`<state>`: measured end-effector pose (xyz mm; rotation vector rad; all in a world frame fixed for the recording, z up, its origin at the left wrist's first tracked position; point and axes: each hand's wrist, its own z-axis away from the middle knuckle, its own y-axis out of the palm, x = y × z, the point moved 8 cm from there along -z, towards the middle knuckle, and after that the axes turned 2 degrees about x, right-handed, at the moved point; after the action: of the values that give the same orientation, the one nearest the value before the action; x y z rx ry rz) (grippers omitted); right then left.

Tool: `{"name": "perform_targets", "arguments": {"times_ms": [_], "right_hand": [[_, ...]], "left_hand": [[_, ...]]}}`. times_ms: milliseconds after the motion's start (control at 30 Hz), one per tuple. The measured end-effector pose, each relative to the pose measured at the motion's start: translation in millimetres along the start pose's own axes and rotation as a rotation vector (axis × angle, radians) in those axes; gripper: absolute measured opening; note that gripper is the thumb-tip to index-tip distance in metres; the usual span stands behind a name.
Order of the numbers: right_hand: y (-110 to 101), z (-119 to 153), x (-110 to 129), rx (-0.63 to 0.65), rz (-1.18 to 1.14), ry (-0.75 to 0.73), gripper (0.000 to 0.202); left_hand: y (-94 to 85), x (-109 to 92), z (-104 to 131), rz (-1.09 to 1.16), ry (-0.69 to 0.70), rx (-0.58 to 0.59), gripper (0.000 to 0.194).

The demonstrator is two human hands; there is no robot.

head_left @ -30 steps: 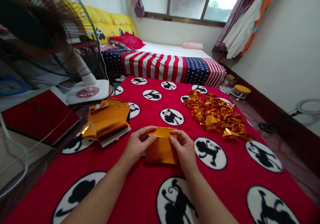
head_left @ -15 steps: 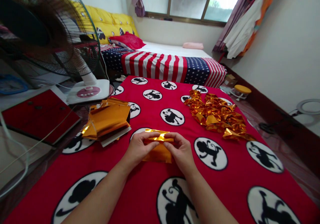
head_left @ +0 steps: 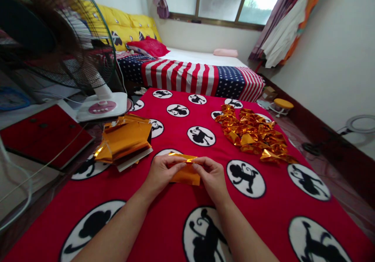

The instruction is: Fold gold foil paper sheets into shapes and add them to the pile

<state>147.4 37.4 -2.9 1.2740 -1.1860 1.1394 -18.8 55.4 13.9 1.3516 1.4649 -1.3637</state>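
Observation:
A sheet of gold foil paper is pinched between my two hands above the red cloth. My left hand grips its left side, thumb below and fingers over the top edge. On the other side my right hand holds it the same way, the thumbs a short gap apart. The paper's upper edge is folded or curled over and shines; its lower part hangs flat toward me. To the left lies a stack of gold foil sheets. A heap of folded gold foil pieces lies to the right.
An electric fan stands at the left, beside a dark red panel and a loose white cord. Behind the cloth is a bed with a striped and starred cover. A yellow stool stands on the floor at the right.
The lower flap of the gold foil paper reaches a little less far toward me, and its top edge is rolled or folded further. Both hands keep their pinch.

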Motion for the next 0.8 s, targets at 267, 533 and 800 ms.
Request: {"name": "perform_targets", "arguments": {"times_ms": [267,533,800], "right_hand": [[-4,-1,-4,-0.023,-0.032,0.008,0.014],[-13,-3,-1,-0.094,-0.077,-0.06,0.014],[-17,-2,-14,-0.155,-0.217,0.044,0.021]], "left_hand": [[-10.0,0,-1,-0.064,0.044,-0.019,0.014],[-6.0,5,0,-0.038,0.024,0.019,0.016],[-14.5,-6,-1,-0.102,0.126,-0.057,0.014]]}}
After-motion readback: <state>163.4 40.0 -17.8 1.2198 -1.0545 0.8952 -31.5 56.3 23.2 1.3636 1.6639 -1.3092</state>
